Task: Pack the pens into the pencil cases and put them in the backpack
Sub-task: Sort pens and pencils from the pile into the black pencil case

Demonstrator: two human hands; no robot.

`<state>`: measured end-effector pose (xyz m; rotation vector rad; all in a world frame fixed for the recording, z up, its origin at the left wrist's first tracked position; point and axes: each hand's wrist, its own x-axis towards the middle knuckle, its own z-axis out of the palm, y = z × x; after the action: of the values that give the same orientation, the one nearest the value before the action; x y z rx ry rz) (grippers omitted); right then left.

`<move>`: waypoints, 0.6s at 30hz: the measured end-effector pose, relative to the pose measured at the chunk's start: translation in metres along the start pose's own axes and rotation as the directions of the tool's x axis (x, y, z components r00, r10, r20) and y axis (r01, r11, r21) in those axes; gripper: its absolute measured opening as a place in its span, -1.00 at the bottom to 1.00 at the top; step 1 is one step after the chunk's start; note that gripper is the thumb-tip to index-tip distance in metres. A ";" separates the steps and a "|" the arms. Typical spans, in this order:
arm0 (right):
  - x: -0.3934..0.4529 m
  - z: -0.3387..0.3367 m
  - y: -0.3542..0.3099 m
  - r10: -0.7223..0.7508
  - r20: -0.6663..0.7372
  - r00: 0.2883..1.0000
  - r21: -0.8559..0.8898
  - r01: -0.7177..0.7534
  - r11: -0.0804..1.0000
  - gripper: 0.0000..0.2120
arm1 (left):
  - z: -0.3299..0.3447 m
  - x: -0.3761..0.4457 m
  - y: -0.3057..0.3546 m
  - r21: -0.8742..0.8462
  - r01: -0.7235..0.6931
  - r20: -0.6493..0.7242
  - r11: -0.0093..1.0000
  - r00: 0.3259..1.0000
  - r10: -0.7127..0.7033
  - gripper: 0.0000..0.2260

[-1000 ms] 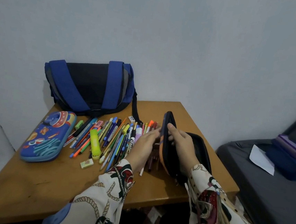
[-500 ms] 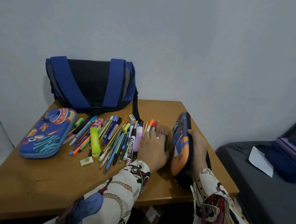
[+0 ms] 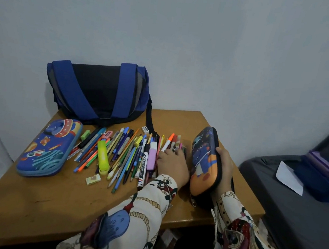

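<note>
We are seeing the pile of pens (image 3: pixel 128 153) lying fanned out across the middle of the wooden table (image 3: pixel 31 202), and the left hand (image 3: pixel 172 165) is resting on the pile's right edge, fingers curling down over a few thin pens; whether it is actually pinching one we cannot tell. Just right of that hand, the right hand (image 3: pixel 224 166) is gripping the open pencil case (image 3: pixel 204 160), holding its lid upright on edge with the fingers wrapped over the dark zip rim. The two hands are sitting close together, apart only by the thickness of the case lid. A second pencil case (image 3: pixel 50 146) is lying flat and closed at the far left of the pile, well apart from both hands, and the backpack (image 3: pixel 99 92) is leaning against the wall behind the pens.

Both cases are looking like moulded hard shells with rounded corners and raised cartoon space prints, blue with orange patches. The backpack is soft dark fabric with broad blue straps. The pens are slim plastic barrels in many colours; a chunky yellow highlighter (image 3: pixel 102 158), a pink highlighter (image 3: pixel 152 156) and a white marker (image 3: pixel 143 168) are standing out. Three small erasers are lying around the pile.

The marker is carrying printed lettering, too small for us to read.
</note>
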<state>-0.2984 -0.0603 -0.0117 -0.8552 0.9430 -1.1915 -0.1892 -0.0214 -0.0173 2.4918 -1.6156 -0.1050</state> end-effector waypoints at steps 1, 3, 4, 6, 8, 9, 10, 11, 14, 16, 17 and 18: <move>0.000 0.000 0.000 0.000 0.000 1.000 0.006 0.000 1.000 -0.43 | 0.000 0.001 0.000 0.000 0.004 0.004 1.000 1.000 -0.004 -0.53; 0.002 -0.001 0.000 0.013 0.004 1.000 0.010 -0.013 1.000 -0.38 | 0.000 0.002 0.002 -0.004 0.015 0.015 1.000 1.000 -0.015 -0.53; 0.003 -0.001 0.000 0.001 0.001 1.000 0.002 -0.001 1.000 -0.41 | 0.000 0.004 0.002 0.001 0.020 0.022 1.000 1.000 -0.020 -0.52; 0.004 -0.001 0.000 -0.029 -0.008 1.000 -0.014 0.029 0.999 -0.57 | 0.000 0.006 0.003 0.022 0.032 0.038 0.999 0.999 -0.033 -0.50; 0.004 0.000 0.000 -0.023 -0.018 1.000 -0.016 0.023 1.000 -0.54 | 0.000 0.007 0.004 0.036 0.045 0.054 0.998 0.997 -0.047 -0.49; 0.004 0.000 0.000 -0.017 -0.020 1.000 -0.017 0.017 1.000 -0.43 | 0.000 0.007 0.004 0.042 0.050 0.060 0.998 0.997 -0.052 -0.49; 0.003 0.000 0.000 -0.010 -0.013 1.000 -0.015 0.009 1.000 -0.34 | -0.001 0.008 0.004 0.048 0.055 0.067 0.997 0.996 -0.058 -0.49; 0.002 0.000 -0.001 0.003 -0.006 1.000 -0.014 -0.003 1.000 -0.33 | -0.001 0.009 0.004 0.052 0.062 0.073 0.997 0.995 -0.065 -0.49; 0.003 -0.001 0.000 -0.019 -0.006 1.000 -0.023 0.019 1.000 -0.66 | -0.003 0.011 0.006 0.050 0.083 0.105 0.995 0.991 -0.088 -0.47; 0.002 0.000 -0.001 -0.026 -0.013 1.000 -0.039 0.025 0.999 -0.60 | -0.005 0.012 0.005 0.027 0.079 0.126 0.996 0.989 -0.082 -0.45; 0.003 0.000 0.000 -0.015 -0.013 1.000 -0.043 0.015 0.999 -0.46 | -0.006 0.013 0.004 0.002 0.071 0.130 0.998 0.989 -0.070 -0.45; 0.000 0.002 -0.001 -0.003 -0.008 1.000 -0.046 0.002 0.999 -0.34 | -0.006 0.013 0.002 -0.024 0.064 0.131 0.998 0.989 -0.061 -0.45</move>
<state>-0.2971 -0.0606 -0.0102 -0.8885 0.9793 -1.1802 -0.1852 -0.0336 -0.0106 2.5632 -1.5716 -0.3027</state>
